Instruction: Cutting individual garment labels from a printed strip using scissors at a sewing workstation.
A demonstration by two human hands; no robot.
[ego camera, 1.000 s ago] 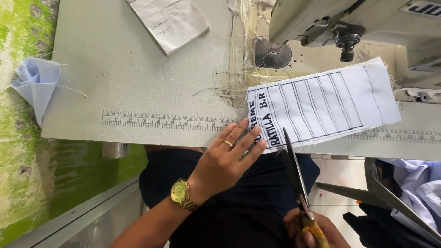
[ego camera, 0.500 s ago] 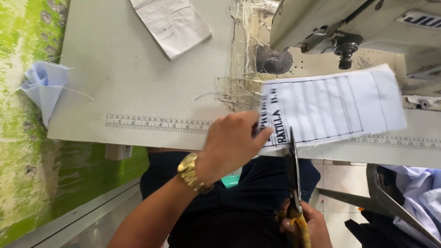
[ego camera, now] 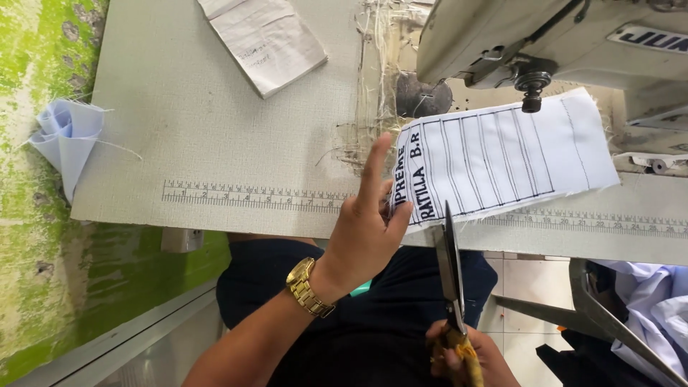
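My left hand (ego camera: 365, 229), with a gold watch on its wrist, pinches the left edge of a white fabric piece (ego camera: 502, 158) marked with black lines and lettering; the index finger points up. The fabric lies flat on the grey table (ego camera: 215, 129) under the head of a sewing machine (ego camera: 545, 36). My right hand (ego camera: 473, 355) grips yellow-handled scissors (ego camera: 450, 265). Their blades point upward, and the tip reaches the fabric's lower edge just right of my left hand.
A printed ruler strip (ego camera: 251, 195) runs along the table's near edge. A folded paper booklet (ego camera: 265, 36) lies at the back, with loose threads (ego camera: 373, 72) beside it. Light blue cloth (ego camera: 64, 136) sits at the far left, and more pale cloth (ego camera: 652, 308) at the lower right.
My left hand went from lying flat on the fabric to pinching its left edge with the index finger raised. The scissors rose slightly toward the fabric's lower edge.
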